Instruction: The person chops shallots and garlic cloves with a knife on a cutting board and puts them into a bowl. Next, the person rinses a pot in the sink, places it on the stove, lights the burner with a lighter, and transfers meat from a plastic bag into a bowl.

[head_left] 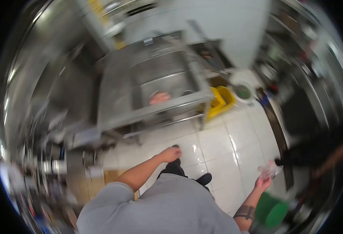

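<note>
My left hand (171, 154) hangs low in front of my body, over the tiled floor, its fingers curled and blurred; whether anything is in it cannot be made out. Out to the right, my right hand (263, 182) grips a clear, crumpled plastic bag (269, 170) with something pinkish showing through. A dark-gloved hand of another person (279, 162) is right beside the bag; whether it touches the bag is unclear. Ahead, a steel sink (116, 87) holds a pinkish item (159, 97) near its front edge.
A yellow bucket (221, 102) stands right of the sink, near a white round container (244, 84). A green round container (276, 213) is close to my right forearm. Steel shelving and equipment line both sides. White tiles (218, 148) cover the floor.
</note>
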`<move>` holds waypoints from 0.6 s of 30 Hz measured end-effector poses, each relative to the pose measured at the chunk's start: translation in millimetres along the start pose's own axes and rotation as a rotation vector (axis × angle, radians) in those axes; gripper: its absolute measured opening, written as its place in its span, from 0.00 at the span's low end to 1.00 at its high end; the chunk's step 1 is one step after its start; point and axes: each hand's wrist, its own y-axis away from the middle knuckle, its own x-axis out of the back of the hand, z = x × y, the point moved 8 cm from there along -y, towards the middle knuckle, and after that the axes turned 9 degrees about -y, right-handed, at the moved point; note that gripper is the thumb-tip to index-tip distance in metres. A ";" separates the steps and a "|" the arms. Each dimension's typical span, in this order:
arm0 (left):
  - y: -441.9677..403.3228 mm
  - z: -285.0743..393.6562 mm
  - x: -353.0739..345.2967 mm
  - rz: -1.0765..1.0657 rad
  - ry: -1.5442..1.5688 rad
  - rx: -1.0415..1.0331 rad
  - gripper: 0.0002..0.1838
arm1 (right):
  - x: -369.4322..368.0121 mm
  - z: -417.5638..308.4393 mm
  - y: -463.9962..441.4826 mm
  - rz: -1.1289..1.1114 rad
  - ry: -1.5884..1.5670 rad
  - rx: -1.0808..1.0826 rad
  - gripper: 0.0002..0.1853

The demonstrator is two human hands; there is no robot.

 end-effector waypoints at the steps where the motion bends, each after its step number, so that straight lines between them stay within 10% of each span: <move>1: 31.8 3.2 3.4 0.013 0.039 0.063 0.15 | -2.5 36.0 -21.6 0.031 0.166 -0.003 0.25; 5: 158.3 -46.9 -19.0 0.182 0.143 0.315 0.15 | -82.8 196.9 -23.8 -0.361 0.503 -0.337 0.25; 10: 302.0 -130.0 -77.7 0.412 0.234 0.534 0.11 | -174.9 372.8 127.3 -0.399 0.188 -1.146 0.24; 18: 523.8 -253.9 -214.0 0.587 0.458 0.895 0.14 | -121.4 539.6 440.7 -0.545 0.571 -1.442 0.24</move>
